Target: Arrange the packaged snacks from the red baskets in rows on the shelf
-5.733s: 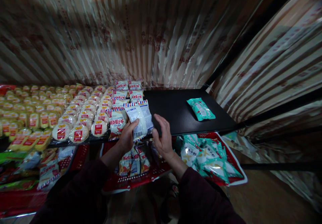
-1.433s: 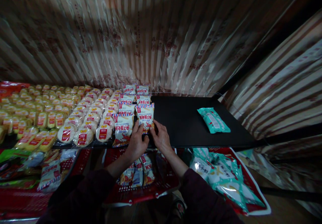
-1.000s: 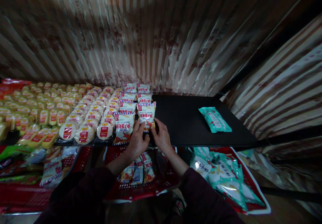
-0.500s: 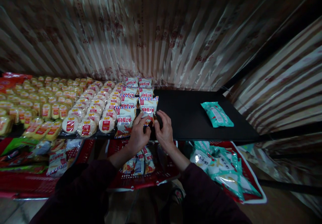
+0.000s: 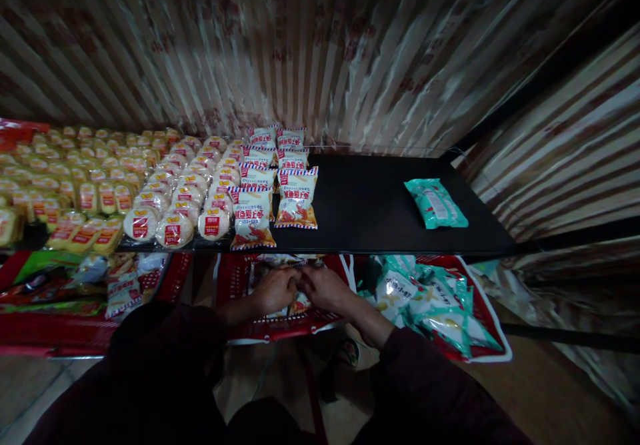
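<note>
My left hand [image 5: 276, 289] and my right hand [image 5: 325, 286] are low in the middle red basket [image 5: 280, 329], their fingertips meeting over the snack bags [image 5: 300, 304] inside. Both hands have their fingers curled in; whatever they hold is hidden beneath them. On the black shelf [image 5: 360, 212] above, white snack bags with red lettering stand in two columns. The front bag of the left column [image 5: 253, 218] leans back near the shelf edge. In the right column the front bag [image 5: 296, 198] stands a little farther back, untouched.
Round wrapped crackers [image 5: 174, 230] and small yellow wrapped cakes [image 5: 85, 232] fill the shelf's left part. A teal packet [image 5: 436, 203] lies at right. Below are a basket of teal bags [image 5: 445, 305] and a left basket [image 5: 60, 332] of mixed packets. A striped curtain [image 5: 350, 58] hangs behind.
Both hands have let go of the front bag in the right column and moved down off the shelf into the middle basket. That bag stays standing. The view has tilted slightly downward.
</note>
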Action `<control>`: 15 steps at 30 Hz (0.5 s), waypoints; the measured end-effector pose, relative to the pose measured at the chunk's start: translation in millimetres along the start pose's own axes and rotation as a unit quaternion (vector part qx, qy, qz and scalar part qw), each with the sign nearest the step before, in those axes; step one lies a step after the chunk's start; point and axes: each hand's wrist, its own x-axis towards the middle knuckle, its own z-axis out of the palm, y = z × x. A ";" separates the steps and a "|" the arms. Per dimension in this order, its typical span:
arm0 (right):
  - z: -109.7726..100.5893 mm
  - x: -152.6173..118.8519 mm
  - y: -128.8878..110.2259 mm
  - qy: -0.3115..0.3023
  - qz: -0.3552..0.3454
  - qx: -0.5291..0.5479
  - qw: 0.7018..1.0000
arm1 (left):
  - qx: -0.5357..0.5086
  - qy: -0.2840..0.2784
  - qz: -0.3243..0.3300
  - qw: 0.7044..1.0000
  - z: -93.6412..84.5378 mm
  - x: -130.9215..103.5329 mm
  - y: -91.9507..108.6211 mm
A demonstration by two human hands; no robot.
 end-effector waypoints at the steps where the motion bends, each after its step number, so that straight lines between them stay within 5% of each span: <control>1: 6.0 0.3 5.7 -0.041 -0.004 -0.010 0.999 | -0.021 0.008 -0.038 0.999 3.1 2.7 -1.8; 3: 16.5 2.1 15.9 -0.065 -0.009 -0.008 0.998 | -0.089 0.042 -0.109 0.989 10.3 9.9 -5.1; 9: 26.3 10.6 30.2 0.046 0.096 0.021 0.994 | -0.286 0.144 -0.233 0.918 27.9 28.6 -14.0; 12: 24.8 13.7 35.1 0.069 0.124 0.027 0.989 | -0.341 0.122 -0.220 0.906 29.5 32.5 -16.4; 15: 24.1 17.7 41.4 0.058 0.114 0.021 0.992 | -0.285 0.079 -0.164 0.941 30.4 39.3 -20.3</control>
